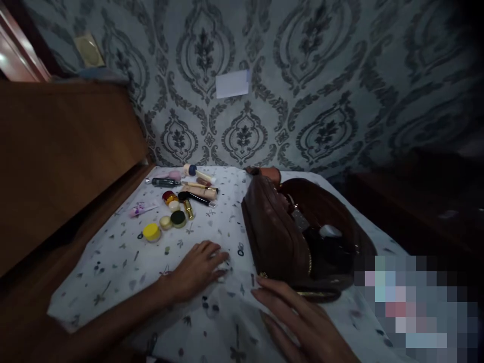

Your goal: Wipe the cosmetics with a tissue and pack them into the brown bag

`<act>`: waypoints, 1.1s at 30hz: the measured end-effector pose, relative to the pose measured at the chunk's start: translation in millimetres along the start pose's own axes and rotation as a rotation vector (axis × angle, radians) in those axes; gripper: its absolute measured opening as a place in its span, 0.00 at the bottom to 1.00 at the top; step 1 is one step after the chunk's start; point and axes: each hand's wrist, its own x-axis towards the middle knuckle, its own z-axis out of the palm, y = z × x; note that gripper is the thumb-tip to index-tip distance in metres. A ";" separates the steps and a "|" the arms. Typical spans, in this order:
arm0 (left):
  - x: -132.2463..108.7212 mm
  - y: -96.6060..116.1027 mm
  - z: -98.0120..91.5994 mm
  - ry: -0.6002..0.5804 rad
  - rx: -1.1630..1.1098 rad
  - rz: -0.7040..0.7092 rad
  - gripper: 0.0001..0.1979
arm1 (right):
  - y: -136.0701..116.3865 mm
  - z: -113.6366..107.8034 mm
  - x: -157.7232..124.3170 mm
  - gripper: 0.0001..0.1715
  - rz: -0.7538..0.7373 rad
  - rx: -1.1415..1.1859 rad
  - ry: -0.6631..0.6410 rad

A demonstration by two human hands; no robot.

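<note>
Grey wallpapered wall [264, 96] is rising behind, dark medallions [204, 50] repeating across it. White rectangular piece [232, 84] is sitting on wall, upper middle. Pale square plate [89, 50] with round centre is hanging at upper left. Brown wooden cabinet [68, 166] is standing along left side, greyish-blue item [98, 75] lying on top, details blurring. Pinkish surface [18, 48] is catching light in upper-left corner. Dark brown furniture [412, 217] is standing at right, mostly sinking into shadow.

One head-worn view, facing forward and down.
The camera looks from above and behind the left grip [198, 271] and right grip [297, 313], near enough that the bottom edge crops the right one; past both grips, its sight runs over the patterned cloth [221, 222] up to the wall [260, 123].
</note>
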 end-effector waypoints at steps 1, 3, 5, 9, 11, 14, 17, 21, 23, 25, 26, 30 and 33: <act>-6.8 -1.8 4.5 -0.004 -0.022 -0.023 0.20 | -1.2 9.9 6.0 0.22 -0.001 0.036 -0.014; -16.8 -5.5 9.3 -0.002 -0.045 -0.053 0.25 | -3.6 25.8 18.9 0.20 0.035 0.099 -0.067; -23.6 -9.3 8.9 -0.007 -0.023 -0.043 0.25 | -5.7 37.9 31.1 0.19 0.100 0.158 -0.122; -32.4 -18.4 -1.0 0.016 0.115 -0.026 0.18 | -8.5 58.1 50.8 0.17 0.204 0.275 -0.192; -36.4 -26.8 -7.8 0.063 0.152 -0.047 0.16 | -9.7 67.9 58.6 0.16 0.223 0.337 -0.230; -43.7 -48.1 -20.9 0.219 0.150 -0.120 0.15 | -12.1 81.9 68.2 0.16 0.232 0.409 -0.257; -52.0 -76.2 -37.9 0.383 0.173 -0.277 0.21 | -15.0 95.0 75.4 0.15 0.218 0.457 -0.227; -60.1 -104.6 -49.9 0.323 0.291 -0.472 0.20 | -17.1 110.3 80.1 0.14 0.224 0.493 -0.217; -61.5 -110.8 -46.9 0.197 0.306 -0.525 0.22 | -16.9 115.6 79.7 0.14 0.240 0.495 -0.182; -61.7 -113.5 -41.4 0.162 0.307 -0.576 0.23 | -16.1 118.3 77.8 0.13 0.257 0.506 -0.150; -61.6 -114.2 -38.9 0.174 0.304 -0.595 0.23 | -15.8 118.7 76.5 0.13 0.265 0.517 -0.140; -59.9 -110.8 -34.4 0.265 0.114 -0.571 0.16 | -15.2 116.9 71.5 0.12 0.311 0.575 -0.124; -53.5 -93.8 -29.6 0.343 -0.308 -0.407 0.13 | -16.0 116.2 69.5 0.15 0.428 0.668 -0.122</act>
